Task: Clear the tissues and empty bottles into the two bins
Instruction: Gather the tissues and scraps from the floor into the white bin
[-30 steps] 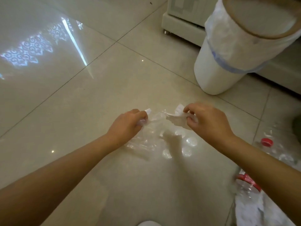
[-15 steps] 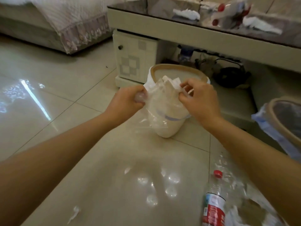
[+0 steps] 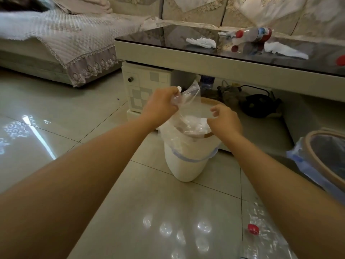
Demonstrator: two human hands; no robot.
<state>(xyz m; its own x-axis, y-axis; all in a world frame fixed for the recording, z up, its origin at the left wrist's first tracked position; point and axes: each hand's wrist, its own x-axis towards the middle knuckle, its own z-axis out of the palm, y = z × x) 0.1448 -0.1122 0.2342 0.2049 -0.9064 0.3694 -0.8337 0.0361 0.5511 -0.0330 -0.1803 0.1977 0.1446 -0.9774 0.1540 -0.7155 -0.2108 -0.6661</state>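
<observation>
My left hand [image 3: 162,107] pinches the top of a clear plastic bag [image 3: 188,101] with white tissue in it. The bag hangs into the mouth of a white bin [image 3: 186,165] lined with plastic. My right hand [image 3: 225,120] hovers at the bag's right side over the bin rim, fingers loosely curled and spread, gripping nothing that I can make out. A second lined bin [image 3: 315,161] stands at the right edge. On the dark glass table [image 3: 186,62] lie an empty bottle [image 3: 255,35] with a red cap and two crumpled tissues [image 3: 201,42] [image 3: 283,50]. A crushed clear bottle [image 3: 261,238] lies on the floor, lower right.
A sofa with a lace cover [image 3: 65,40] runs along the back left. Under the table sit a small drawer unit [image 3: 145,90] and a black object with cables [image 3: 259,105]. Glossy floor tiles spread to the left and in front.
Both hands lifted the bag from the floor up to the white bin. My right hand has let go of the bag's top, and the bag's lower part now sits in the bin mouth.
</observation>
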